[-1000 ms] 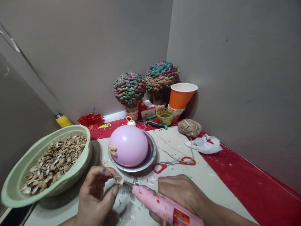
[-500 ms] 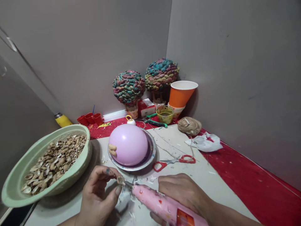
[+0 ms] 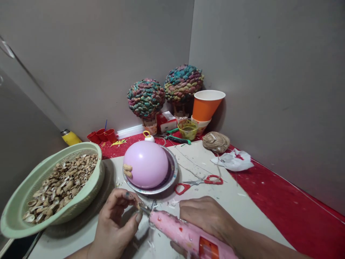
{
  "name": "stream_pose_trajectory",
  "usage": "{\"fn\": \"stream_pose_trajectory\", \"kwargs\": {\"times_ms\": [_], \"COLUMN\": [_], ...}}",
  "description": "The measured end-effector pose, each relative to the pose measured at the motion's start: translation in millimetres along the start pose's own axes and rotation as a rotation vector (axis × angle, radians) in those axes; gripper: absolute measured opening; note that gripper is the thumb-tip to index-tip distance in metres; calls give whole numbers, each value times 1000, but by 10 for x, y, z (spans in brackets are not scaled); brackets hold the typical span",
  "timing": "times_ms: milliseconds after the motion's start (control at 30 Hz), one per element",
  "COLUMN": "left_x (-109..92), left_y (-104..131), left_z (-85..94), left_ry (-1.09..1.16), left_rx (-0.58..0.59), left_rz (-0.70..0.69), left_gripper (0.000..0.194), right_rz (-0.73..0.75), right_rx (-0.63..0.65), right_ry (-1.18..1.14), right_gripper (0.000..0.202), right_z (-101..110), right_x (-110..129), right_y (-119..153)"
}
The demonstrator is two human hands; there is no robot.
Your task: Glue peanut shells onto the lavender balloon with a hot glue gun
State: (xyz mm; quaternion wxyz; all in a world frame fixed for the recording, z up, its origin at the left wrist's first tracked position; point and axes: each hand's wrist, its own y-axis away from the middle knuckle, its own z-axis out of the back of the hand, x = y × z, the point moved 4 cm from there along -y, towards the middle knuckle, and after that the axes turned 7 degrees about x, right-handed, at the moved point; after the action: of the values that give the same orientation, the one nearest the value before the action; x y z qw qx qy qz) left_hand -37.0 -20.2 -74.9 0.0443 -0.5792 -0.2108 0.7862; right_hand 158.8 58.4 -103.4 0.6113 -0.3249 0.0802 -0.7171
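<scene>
My left hand (image 3: pixel 115 223) pinches a small peanut shell (image 3: pixel 140 205) between thumb and fingertips. In my right hand (image 3: pixel 208 219) is a pink glue gun (image 3: pixel 175 226), gripped round its body, its metal nozzle at the shell. Just beyond lies a lilac balloon (image 3: pixel 147 163), resting in a metal bowl (image 3: pixel 172 180). A couple of peanut shells (image 3: pixel 127 171) sit on the balloon's left side. The shell's inside is mostly hidden by the nozzle and fingers.
A green basket (image 3: pixel 88 201) of shells stands left. Red-handled scissors (image 3: pixel 199 182) lie right of the bowl. Behind are twine (image 3: pixel 216 141), pliers (image 3: pixel 178 139), a yellow-stained cup (image 3: pixel 188 130), an orange paper cup (image 3: pixel 206 108) and two shell-covered balls (image 3: pixel 146 98) (image 3: pixel 184 83).
The shell has turned in my left fingers and now shows less of its hollow. The glue gun stays at it. The whole view has shifted slightly.
</scene>
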Motion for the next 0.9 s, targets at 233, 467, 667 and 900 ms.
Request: {"fn": "stream_pose_trajectory", "kwargs": {"times_ms": [233, 467, 667, 900], "left_x": [19, 13, 20, 17], "left_y": [11, 7, 16, 9], "left_z": [19, 25, 39, 41], "left_ry": [17, 50, 52, 72], "left_rx": [-26, -38, -43, -42], "left_rz": [29, 37, 46, 41], "left_gripper": [19, 20, 21, 20], "right_rz": [22, -17, -9, -17], "right_rx": [3, 16, 37, 12], "right_ry": [35, -22, -54, -42], "right_gripper": [28, 33, 31, 32], "right_z": [33, 76, 78, 96], "right_x": [36, 43, 21, 36], "right_y": [-37, -65, -64, -80]}}
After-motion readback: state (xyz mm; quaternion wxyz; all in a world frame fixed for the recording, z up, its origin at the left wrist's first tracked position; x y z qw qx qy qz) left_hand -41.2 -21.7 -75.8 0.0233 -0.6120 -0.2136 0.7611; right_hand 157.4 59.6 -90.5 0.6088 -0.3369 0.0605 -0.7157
